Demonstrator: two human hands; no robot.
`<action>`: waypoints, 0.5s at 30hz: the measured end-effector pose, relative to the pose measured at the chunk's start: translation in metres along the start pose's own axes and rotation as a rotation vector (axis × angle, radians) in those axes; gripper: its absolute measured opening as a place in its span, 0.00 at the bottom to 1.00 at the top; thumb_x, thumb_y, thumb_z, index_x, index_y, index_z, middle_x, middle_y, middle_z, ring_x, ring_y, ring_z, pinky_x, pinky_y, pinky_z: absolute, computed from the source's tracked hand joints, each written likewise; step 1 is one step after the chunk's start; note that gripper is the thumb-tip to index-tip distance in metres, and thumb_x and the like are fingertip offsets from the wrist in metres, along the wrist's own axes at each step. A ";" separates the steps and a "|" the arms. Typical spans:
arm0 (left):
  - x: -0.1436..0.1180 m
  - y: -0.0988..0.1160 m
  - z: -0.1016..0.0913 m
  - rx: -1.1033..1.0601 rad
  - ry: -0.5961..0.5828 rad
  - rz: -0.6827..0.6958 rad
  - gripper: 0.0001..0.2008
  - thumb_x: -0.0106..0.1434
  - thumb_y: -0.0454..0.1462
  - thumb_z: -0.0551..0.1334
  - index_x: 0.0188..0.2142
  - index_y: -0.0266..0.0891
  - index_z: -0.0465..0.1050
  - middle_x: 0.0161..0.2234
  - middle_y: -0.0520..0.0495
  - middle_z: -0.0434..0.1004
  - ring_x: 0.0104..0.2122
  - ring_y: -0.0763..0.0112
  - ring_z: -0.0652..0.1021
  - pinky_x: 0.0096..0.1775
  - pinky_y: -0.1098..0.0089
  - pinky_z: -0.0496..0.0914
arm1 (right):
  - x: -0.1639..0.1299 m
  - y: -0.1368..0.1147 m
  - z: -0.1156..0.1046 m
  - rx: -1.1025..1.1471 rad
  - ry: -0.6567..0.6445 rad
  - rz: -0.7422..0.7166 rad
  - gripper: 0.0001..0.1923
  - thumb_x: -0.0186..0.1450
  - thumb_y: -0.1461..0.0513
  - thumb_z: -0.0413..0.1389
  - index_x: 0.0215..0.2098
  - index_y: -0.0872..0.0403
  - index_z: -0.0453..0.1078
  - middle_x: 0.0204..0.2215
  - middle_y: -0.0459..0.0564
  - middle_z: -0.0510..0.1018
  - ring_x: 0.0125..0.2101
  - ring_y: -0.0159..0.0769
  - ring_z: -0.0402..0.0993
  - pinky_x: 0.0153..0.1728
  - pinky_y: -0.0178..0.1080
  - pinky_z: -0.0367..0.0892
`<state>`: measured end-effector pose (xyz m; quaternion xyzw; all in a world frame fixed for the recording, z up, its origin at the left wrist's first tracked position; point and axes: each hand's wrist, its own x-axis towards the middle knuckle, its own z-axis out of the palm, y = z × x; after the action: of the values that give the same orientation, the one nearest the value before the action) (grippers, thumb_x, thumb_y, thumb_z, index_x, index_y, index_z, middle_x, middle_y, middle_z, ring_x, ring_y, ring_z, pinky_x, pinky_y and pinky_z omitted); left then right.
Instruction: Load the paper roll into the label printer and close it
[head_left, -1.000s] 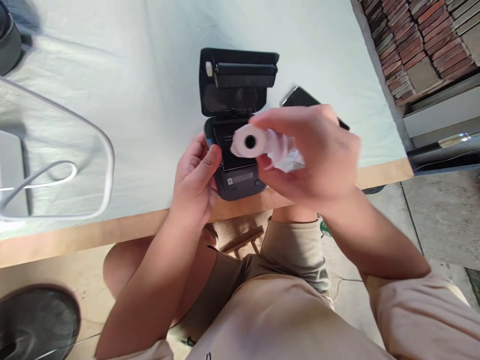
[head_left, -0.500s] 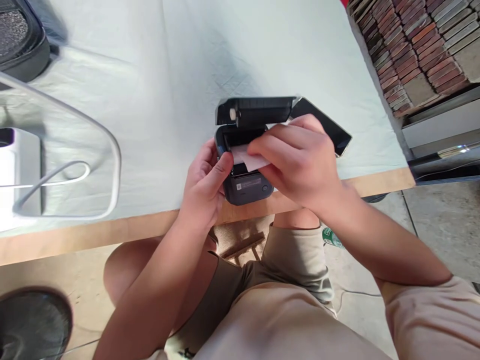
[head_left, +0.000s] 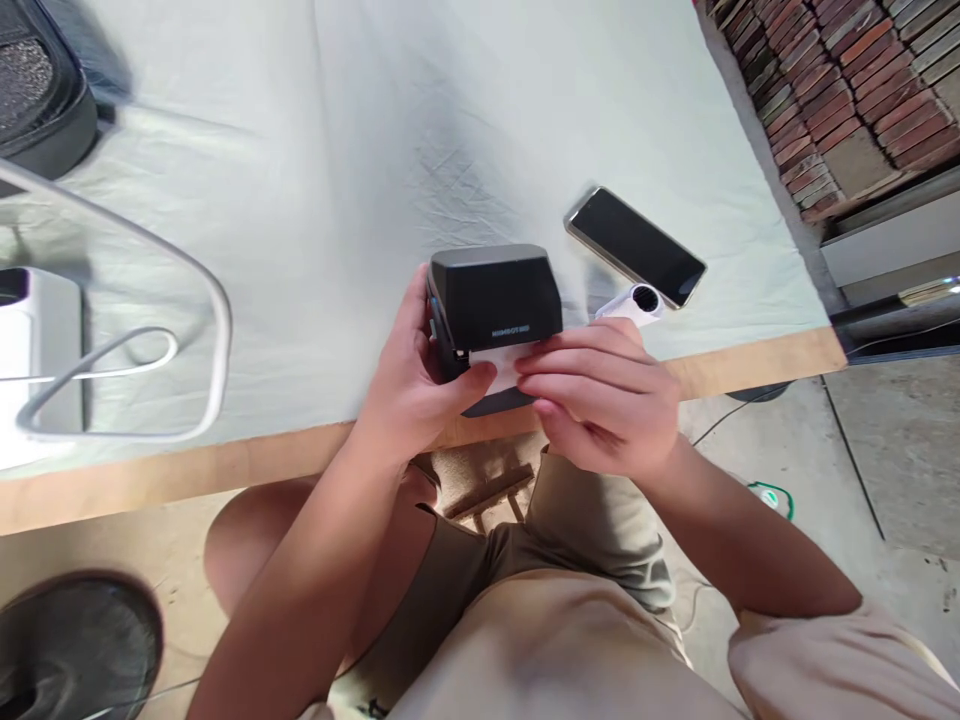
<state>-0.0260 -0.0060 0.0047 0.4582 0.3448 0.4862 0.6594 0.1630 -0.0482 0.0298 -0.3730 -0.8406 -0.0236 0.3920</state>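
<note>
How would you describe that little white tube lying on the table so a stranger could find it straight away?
Start at the pale cloth-covered table and go to its near wooden edge, where both hands hold a small black printer. Just right of the printer, beside the near end of a black phone, lies the white roll. It is the only white cylinder there, with a dark hollow end.

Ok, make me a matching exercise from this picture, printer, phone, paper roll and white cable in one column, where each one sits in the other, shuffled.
Things:
1. printer
2. phone
3. paper roll
4. white cable

Places:
A. far left of the table
B. lying flat, screen up, right of the printer
C. between the left hand and right hand
D. just in front of the phone

Pairs: 1-C, 2-B, 3-D, 4-A
</note>
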 end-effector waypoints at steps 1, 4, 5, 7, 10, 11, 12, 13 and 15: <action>0.000 0.001 0.000 0.026 0.003 0.002 0.38 0.50 0.35 0.77 0.58 0.42 0.66 0.48 0.44 0.76 0.41 0.67 0.78 0.40 0.72 0.76 | 0.000 0.001 -0.002 0.046 0.044 0.014 0.04 0.64 0.65 0.60 0.38 0.53 0.74 0.37 0.46 0.85 0.42 0.32 0.80 0.43 0.39 0.70; 0.001 0.005 0.002 0.078 0.015 -0.006 0.39 0.48 0.34 0.76 0.58 0.40 0.66 0.50 0.43 0.75 0.44 0.63 0.79 0.41 0.70 0.77 | 0.000 0.005 -0.001 0.163 0.207 0.195 0.05 0.64 0.65 0.57 0.39 0.52 0.71 0.36 0.47 0.80 0.41 0.31 0.77 0.44 0.38 0.74; 0.001 0.007 0.002 0.085 0.014 -0.014 0.39 0.47 0.33 0.76 0.58 0.40 0.66 0.52 0.42 0.74 0.46 0.61 0.79 0.42 0.70 0.77 | 0.001 0.007 0.002 0.192 0.238 0.279 0.09 0.64 0.64 0.57 0.43 0.52 0.70 0.41 0.50 0.78 0.46 0.32 0.76 0.47 0.38 0.75; 0.001 0.008 0.001 0.094 0.009 -0.031 0.40 0.46 0.31 0.75 0.58 0.39 0.64 0.56 0.39 0.72 0.49 0.58 0.79 0.43 0.70 0.78 | 0.002 0.011 0.012 0.233 0.225 0.413 0.20 0.67 0.58 0.57 0.57 0.51 0.65 0.53 0.56 0.73 0.57 0.36 0.72 0.54 0.40 0.76; -0.001 0.007 -0.001 0.084 -0.005 -0.056 0.42 0.45 0.31 0.76 0.58 0.40 0.63 0.61 0.37 0.69 0.51 0.55 0.79 0.42 0.70 0.79 | 0.005 0.017 0.031 0.397 0.086 0.565 0.35 0.69 0.49 0.54 0.68 0.51 0.50 0.62 0.60 0.66 0.57 0.35 0.74 0.52 0.38 0.79; -0.001 0.006 -0.002 0.063 -0.013 -0.059 0.42 0.45 0.32 0.76 0.59 0.42 0.62 0.62 0.37 0.69 0.53 0.54 0.78 0.43 0.69 0.79 | 0.006 0.020 0.037 0.480 0.040 0.618 0.36 0.69 0.46 0.52 0.69 0.51 0.47 0.60 0.59 0.68 0.52 0.33 0.76 0.48 0.37 0.79; -0.002 0.004 -0.004 0.035 -0.021 -0.057 0.42 0.47 0.34 0.77 0.59 0.43 0.62 0.63 0.38 0.68 0.56 0.51 0.77 0.46 0.67 0.80 | 0.006 0.022 0.042 0.563 -0.003 0.661 0.38 0.69 0.44 0.52 0.69 0.50 0.47 0.57 0.57 0.71 0.45 0.31 0.77 0.42 0.35 0.79; -0.002 0.002 -0.004 0.006 -0.023 -0.046 0.41 0.48 0.36 0.77 0.59 0.43 0.63 0.64 0.38 0.68 0.59 0.49 0.75 0.50 0.64 0.79 | 0.006 0.025 0.045 0.636 -0.036 0.688 0.39 0.68 0.41 0.52 0.68 0.49 0.47 0.52 0.55 0.74 0.39 0.30 0.76 0.35 0.34 0.77; -0.003 -0.001 -0.005 -0.032 -0.005 -0.018 0.38 0.52 0.41 0.77 0.59 0.44 0.64 0.64 0.39 0.68 0.64 0.48 0.71 0.57 0.60 0.76 | 0.005 0.029 0.049 0.730 -0.070 0.687 0.41 0.65 0.38 0.53 0.67 0.48 0.49 0.43 0.50 0.76 0.32 0.28 0.73 0.28 0.33 0.72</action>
<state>-0.0312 -0.0075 0.0016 0.4458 0.3394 0.4846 0.6718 0.1483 -0.0081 -0.0078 -0.4674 -0.6353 0.4151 0.4534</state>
